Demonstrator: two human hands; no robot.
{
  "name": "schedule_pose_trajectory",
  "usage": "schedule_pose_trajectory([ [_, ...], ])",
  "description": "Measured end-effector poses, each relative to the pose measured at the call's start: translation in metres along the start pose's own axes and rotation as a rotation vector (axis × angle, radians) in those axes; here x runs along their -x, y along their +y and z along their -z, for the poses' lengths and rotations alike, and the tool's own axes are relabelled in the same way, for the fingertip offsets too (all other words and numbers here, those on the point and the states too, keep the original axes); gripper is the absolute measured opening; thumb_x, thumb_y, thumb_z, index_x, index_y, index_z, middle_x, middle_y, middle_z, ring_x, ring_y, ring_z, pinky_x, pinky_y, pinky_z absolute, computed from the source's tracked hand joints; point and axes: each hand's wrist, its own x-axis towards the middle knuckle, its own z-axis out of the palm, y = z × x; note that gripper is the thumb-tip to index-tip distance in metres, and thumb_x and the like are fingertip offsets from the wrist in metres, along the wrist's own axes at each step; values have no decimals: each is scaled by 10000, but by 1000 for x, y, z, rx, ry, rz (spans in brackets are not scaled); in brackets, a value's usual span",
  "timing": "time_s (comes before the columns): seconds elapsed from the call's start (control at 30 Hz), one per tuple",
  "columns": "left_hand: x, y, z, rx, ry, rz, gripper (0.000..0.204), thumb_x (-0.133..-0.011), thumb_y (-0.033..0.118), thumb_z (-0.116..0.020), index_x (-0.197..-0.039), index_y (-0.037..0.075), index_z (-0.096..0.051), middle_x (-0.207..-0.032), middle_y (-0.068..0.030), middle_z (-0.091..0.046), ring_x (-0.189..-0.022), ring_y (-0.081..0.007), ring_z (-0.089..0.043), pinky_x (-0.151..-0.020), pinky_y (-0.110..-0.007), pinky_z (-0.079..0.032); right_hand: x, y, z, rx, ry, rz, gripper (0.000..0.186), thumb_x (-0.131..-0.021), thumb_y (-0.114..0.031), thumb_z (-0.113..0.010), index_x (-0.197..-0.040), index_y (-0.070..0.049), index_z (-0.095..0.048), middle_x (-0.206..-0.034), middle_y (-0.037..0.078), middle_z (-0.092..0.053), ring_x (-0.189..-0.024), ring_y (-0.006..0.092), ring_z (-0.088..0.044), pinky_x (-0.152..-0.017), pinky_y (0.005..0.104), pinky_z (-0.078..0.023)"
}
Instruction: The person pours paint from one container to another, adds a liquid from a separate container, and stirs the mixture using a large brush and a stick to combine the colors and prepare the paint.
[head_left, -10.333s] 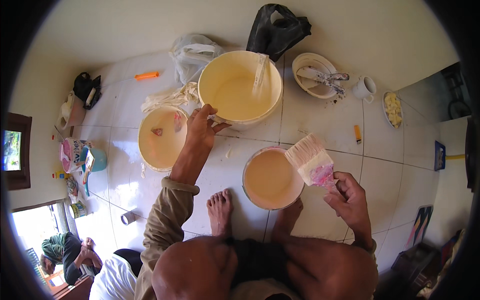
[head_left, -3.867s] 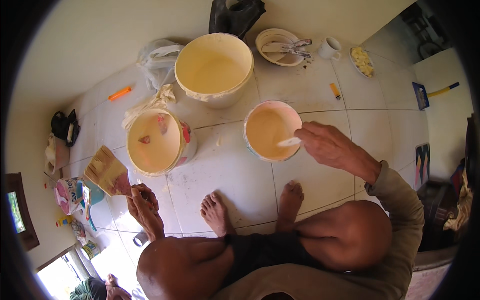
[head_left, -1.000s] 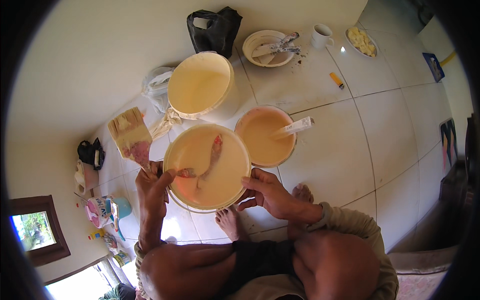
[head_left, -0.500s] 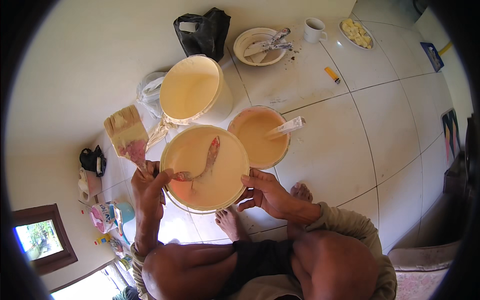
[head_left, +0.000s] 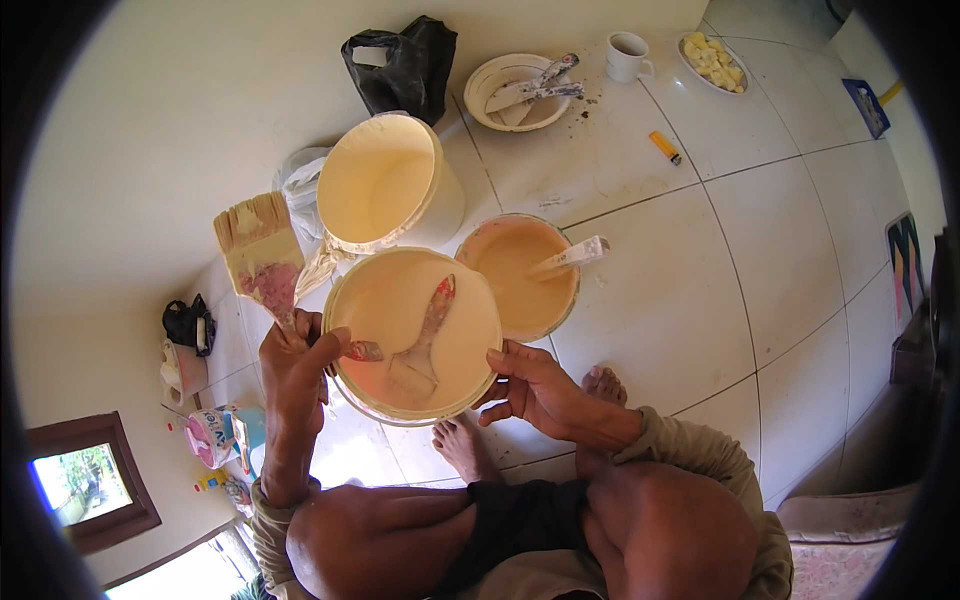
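A round cream tub (head_left: 338, 392) hangs in front of me, held by its rim from both sides. Inside lies a paintbrush (head_left: 432, 325) with a worn red-and-grey handle. Another red-grey handle-like piece (head_left: 363, 351) pokes in beside my left thumb; its other end is hidden. My left hand (head_left: 292, 368) clasps a wide paintbrush (head_left: 258, 255), bristles up and caked with cream paint, while its thumb presses the tub's rim. My right hand (head_left: 540, 385) pinches the opposite rim, thumb on top.
Beyond the tub stand a large cream bucket (head_left: 450, 200) and a paint pail (head_left: 575, 300) with a paint-smeared stick (head_left: 570, 258). A bowl of scrapers (head_left: 480, 75), a mug (head_left: 626, 65), a plate of pale chunks (head_left: 688, 62), a yellow lighter (head_left: 664, 147) and a black bag (head_left: 420, 80) lie farther off.
The tub has tipped slightly; the brush inside has shifted right and its broad lower part now shows. The wide brush has risen a little and turned more upright.
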Motion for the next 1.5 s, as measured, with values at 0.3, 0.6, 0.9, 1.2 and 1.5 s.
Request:
schedule_pose_trajectory([
  [0.3, -4, 4, -3, 5, -15, 14, 297, -745, -38, -697, -793, 81, -429, -773, -25, -524, -651, -90, -508, -599, -243, -421, 0, -1, 1, -29, -13, 6, 382, -1000, -316, -535, -1277, -61, -474, -1069, 87, -643, -936, 207, -672, -764, 371, -605],
  [0.6, -5, 4, -3, 41, -15, 13, 276, -747, -40, -698, -802, 68, -449, -769, -26, -530, -642, -97, -523, -590, -247, -428, -1, 0, 1, -15, -15, -9, 388, -996, -317, -537, -1281, -62, -471, -1104, 92, -641, -941, 209, -673, -748, 371, -606],
  [0.9, -6, 0, 3, 0, -4, 18, 218, -761, -11, -701, -807, 45, -495, -768, -42, -569, -627, -97, -533, -564, -239, -421, -2, 1, -1, -5, -21, -9, 400, -992, -318, -542, -1292, -67, -463, -1094, 95, -642, -942, 217, -676, -729, 369, -606],
  [1.2, 7, -78, 48, 108, 46, 36, 167, -782, -24, -660, -826, 46, -514, -892, -82, -650, -629, -71, -545, -501, -199, -411, -21, 19, -16, 267, 92, -40, 327, -972, -232, -590, -1138, 20, -465, -1044, 120, -592, -907, 228, -680, -695, 354, -608],
  [1.5, -19, -178, 95, 376, 161, -42, 235, -816, -27, -634, -800, 98, -436, -895, -45, -592, -683, -68, -538, -511, -199, -426, -96, 50, -17, 592, 80, 50, 251, -960, -195, -612, -1006, -25, -434, -981, 90, -551, -893, 198, -663, -653, 343, -604],
])
